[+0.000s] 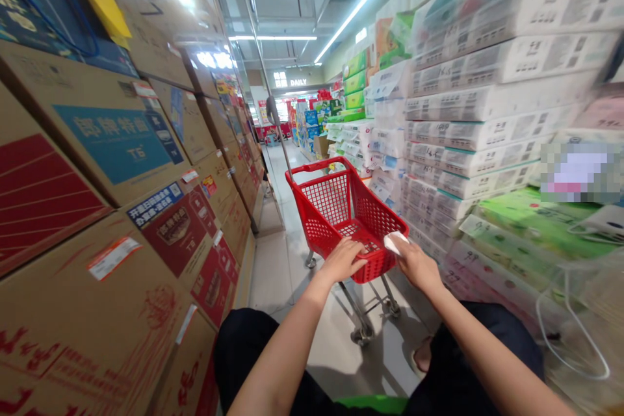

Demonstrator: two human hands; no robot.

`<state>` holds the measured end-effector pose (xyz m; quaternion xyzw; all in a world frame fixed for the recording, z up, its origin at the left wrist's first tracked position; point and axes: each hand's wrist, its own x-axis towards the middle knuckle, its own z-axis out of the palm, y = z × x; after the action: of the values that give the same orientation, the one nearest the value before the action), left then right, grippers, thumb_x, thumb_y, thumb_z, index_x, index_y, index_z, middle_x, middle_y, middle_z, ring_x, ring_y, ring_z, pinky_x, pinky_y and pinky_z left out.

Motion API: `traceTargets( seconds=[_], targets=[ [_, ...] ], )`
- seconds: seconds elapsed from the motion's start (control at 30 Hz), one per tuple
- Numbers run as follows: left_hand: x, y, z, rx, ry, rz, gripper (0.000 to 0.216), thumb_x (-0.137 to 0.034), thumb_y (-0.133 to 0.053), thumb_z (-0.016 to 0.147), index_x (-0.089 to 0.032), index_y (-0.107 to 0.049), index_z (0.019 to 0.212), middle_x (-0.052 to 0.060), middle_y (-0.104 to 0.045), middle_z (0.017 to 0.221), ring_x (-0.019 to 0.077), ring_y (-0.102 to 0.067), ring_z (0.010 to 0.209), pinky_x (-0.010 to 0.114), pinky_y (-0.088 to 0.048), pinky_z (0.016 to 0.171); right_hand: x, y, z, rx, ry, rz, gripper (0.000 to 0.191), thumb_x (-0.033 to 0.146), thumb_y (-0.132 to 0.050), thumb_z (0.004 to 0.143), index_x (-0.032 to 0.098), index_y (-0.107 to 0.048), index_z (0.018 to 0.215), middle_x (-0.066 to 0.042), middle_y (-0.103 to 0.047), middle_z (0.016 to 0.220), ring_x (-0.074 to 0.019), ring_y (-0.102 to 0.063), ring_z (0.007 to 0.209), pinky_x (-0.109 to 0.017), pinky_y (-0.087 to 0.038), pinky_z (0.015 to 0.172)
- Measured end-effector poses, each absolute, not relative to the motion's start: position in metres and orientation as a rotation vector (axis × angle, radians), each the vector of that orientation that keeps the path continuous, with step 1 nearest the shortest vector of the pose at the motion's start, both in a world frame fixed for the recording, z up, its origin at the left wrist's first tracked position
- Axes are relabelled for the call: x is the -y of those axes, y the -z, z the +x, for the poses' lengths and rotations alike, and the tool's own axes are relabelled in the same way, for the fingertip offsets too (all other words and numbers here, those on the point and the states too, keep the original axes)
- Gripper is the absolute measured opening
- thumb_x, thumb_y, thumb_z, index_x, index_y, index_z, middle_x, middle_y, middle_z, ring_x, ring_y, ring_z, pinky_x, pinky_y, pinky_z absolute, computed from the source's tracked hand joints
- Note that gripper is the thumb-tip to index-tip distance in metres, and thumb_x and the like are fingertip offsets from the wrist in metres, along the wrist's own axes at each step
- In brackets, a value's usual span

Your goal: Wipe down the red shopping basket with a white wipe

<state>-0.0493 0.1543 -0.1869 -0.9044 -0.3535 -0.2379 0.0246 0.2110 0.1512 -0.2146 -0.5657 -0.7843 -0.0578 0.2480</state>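
Observation:
A red plastic shopping cart on a metal wheeled frame stands in the aisle in front of my knees. Its perforated basket holds nothing that I can see. My left hand grips the near rim of the basket, with the fingers bent over the edge. At the right near corner, my right hand is closed on a crumpled white tissue pressed against the rim. Whether it is paper or cloth is hard to tell.
Stacked cardboard cartons wall the left side. On the right rise piles of plastic-wrapped tissue packs, with green packs lower down. A tall metal pole stands beyond the cart. Tiled floor runs down the aisle.

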Motion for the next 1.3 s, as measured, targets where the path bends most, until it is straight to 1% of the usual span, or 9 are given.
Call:
traceTargets(
  seconds=[0.17,0.3,0.4,0.5,0.57,0.77,0.9,1.13,1.3],
  targets=[
    [-0.159,0.191,-0.039,1.055,0.755,-2.777,0.018,-0.033,-0.052,0.097,-0.020,-0.061,0.090,0.004,-0.064,0.093,0.0184,-0.058,0.095,0.040,-0.036,0.105,-0.135,0.216,0.184,2.136,0.190,-1.463,0.063,0.013,-0.047,0.086,0.026,-0.043,0.148,-0.004,-0.052,0.145,-0.0248,-0.052,0.124,-0.039,-0.051,0.098],
    [-0.158,0.195,-0.031,1.092,0.764,-2.721,0.014,-0.029,-0.053,0.096,-0.019,-0.063,0.094,0.005,-0.065,0.095,0.0187,-0.058,0.097,0.040,-0.038,0.105,-0.115,0.218,0.167,2.187,0.188,-1.319,0.065,0.014,-0.046,0.087,0.026,-0.038,0.150,-0.003,-0.049,0.148,-0.0224,-0.049,0.128,-0.037,-0.050,0.101],
    [-0.157,0.194,-0.036,1.022,0.725,-2.736,0.018,-0.032,-0.052,0.097,-0.021,-0.064,0.103,0.006,-0.064,0.111,0.0186,-0.056,0.109,0.041,-0.036,0.110,-0.119,0.219,0.181,2.206,0.186,-1.326,0.065,0.016,-0.046,0.089,0.029,-0.036,0.151,-0.001,-0.048,0.149,-0.0217,-0.051,0.125,-0.036,-0.052,0.097],
    [-0.158,0.191,-0.047,1.010,0.691,-2.677,0.027,-0.041,-0.059,0.092,-0.026,-0.063,0.113,0.006,-0.053,0.134,0.0231,-0.043,0.132,0.048,-0.026,0.118,-0.136,0.218,0.202,2.186,0.181,-1.438,0.064,0.018,-0.048,0.088,0.031,-0.037,0.150,0.001,-0.049,0.148,-0.0230,-0.054,0.121,-0.036,-0.054,0.092],
    [-0.161,0.192,-0.052,1.075,0.693,-2.608,0.035,-0.044,-0.063,0.089,-0.027,-0.061,0.119,0.007,-0.052,0.135,0.0255,-0.036,0.138,0.052,-0.019,0.120,-0.146,0.218,0.210,2.154,0.183,-1.514,0.064,0.018,-0.048,0.087,0.033,-0.039,0.149,0.001,-0.050,0.148,-0.0236,-0.056,0.119,-0.037,-0.055,0.090],
    [-0.171,0.199,-0.039,1.192,0.701,-2.541,0.040,-0.046,-0.066,0.086,-0.029,-0.059,0.122,0.004,-0.059,0.112,0.0214,-0.051,0.117,0.052,-0.018,0.120,-0.139,0.217,0.187,2.111,0.219,-1.511,0.063,0.015,-0.047,0.086,0.025,-0.042,0.148,-0.004,-0.051,0.147,-0.0247,-0.051,0.126,-0.038,-0.050,0.099],
    [-0.171,0.202,-0.026,1.226,0.743,-2.521,0.037,-0.044,-0.066,0.087,-0.030,-0.060,0.120,0.003,-0.059,0.110,0.0209,-0.051,0.115,0.052,-0.017,0.120,-0.124,0.218,0.175,2.131,0.240,-1.421,0.063,0.016,-0.046,0.088,0.024,-0.038,0.150,-0.003,-0.048,0.149,-0.0228,-0.047,0.131,-0.037,-0.046,0.105],
    [-0.163,0.194,-0.023,1.186,0.811,-2.553,0.041,-0.043,-0.060,0.091,-0.027,-0.055,0.128,0.004,-0.062,0.119,0.0207,-0.051,0.119,0.046,-0.021,0.119,-0.138,0.217,0.217,2.155,0.201,-1.487,0.061,0.023,-0.045,0.092,0.034,-0.035,0.151,0.001,-0.050,0.148,-0.0213,-0.054,0.121,-0.036,-0.053,0.094],
    [-0.165,0.191,-0.015,1.207,0.850,-2.561,0.020,-0.039,-0.055,0.095,-0.026,-0.064,0.107,0.001,-0.068,0.110,0.0178,-0.056,0.107,0.042,-0.026,0.116,-0.132,0.217,0.205,2.082,0.221,-1.570,0.057,0.024,-0.043,0.093,0.024,-0.040,0.150,-0.003,-0.047,0.150,-0.0240,-0.053,0.122,-0.038,-0.052,0.096]
  ],
)
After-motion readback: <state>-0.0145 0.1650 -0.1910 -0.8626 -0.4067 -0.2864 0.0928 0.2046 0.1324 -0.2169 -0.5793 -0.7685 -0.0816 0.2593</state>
